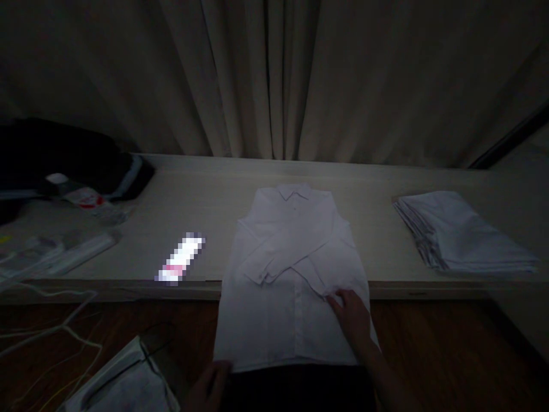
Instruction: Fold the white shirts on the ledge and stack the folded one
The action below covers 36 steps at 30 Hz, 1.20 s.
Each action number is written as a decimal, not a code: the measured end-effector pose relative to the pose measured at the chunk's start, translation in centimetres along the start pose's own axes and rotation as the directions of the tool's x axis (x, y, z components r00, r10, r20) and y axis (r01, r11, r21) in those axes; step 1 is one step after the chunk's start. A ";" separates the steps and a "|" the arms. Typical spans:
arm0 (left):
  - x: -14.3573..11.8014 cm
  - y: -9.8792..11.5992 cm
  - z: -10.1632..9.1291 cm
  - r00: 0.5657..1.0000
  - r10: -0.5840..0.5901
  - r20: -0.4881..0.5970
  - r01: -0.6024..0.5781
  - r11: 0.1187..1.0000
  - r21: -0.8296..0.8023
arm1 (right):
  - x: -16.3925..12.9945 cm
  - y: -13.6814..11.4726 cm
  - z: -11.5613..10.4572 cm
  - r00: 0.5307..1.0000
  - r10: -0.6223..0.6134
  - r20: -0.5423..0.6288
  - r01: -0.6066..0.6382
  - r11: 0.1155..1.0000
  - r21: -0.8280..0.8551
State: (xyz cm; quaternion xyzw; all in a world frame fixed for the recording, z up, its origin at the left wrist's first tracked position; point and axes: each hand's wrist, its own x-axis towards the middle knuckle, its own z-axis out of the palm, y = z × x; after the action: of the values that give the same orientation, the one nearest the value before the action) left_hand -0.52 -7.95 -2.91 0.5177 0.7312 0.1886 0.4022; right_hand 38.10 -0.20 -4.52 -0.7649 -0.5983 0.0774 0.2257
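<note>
Dark bundle (64, 151): rounded bulk at the back left corner of the table (369, 189); too dark to tell its material.
Bottle (88, 197): clear plastic, red label, white cap, lying on its side by the left end.
Cables (64, 327): thin, pale, looping down past the front left edge.
Bag (124, 380): pale with dark trim, on the floor (429, 337) below the front edge.
Phone (182, 257): slim, bright, close to the front edge.
Left hand (213, 380): at the left end of the shirt (281, 317) hem, in shadow; cannot tell whether it grips.
Shirt: mid-table, front up, collar towards the back edge, hem hanging over the front edge; thin, smooth white cloth, sleeves crossed over the straight button strip.
Right hand (352, 312): fingers narrowed on the cuff end of one sleeve (315, 274).
Handling: a light pinch on the cuff, with the sleeve drawn straight, should keep creases out; a steady hem would help stop the body skewing.
Stack (467, 229): folded white cloth, layered edges, near the right end.
</note>
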 end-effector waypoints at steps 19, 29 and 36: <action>8.1 18.8 15.8 0.890 0.248 0.382 -0.128 0.941 -0.313 | -0.4 1.1 0.4 0.976 -0.168 -0.137 0.174 0.984 0.035; 8.7 19.5 17.0 0.873 0.162 0.460 0.057 0.904 -0.425 | -0.2 1.6 0.8 0.974 -0.158 -0.160 0.172 0.982 0.076; 9.2 20.7 17.7 0.904 0.168 0.394 0.045 0.877 -0.478 | -0.1 1.1 0.6 0.972 -0.144 -0.184 0.163 0.982 0.094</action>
State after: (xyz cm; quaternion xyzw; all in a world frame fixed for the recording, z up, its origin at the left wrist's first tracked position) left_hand 24.59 6.09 -2.92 0.4550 0.5399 0.2584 0.6593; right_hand 38.81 -0.33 -5.56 -0.7069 -0.6282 0.0242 0.3241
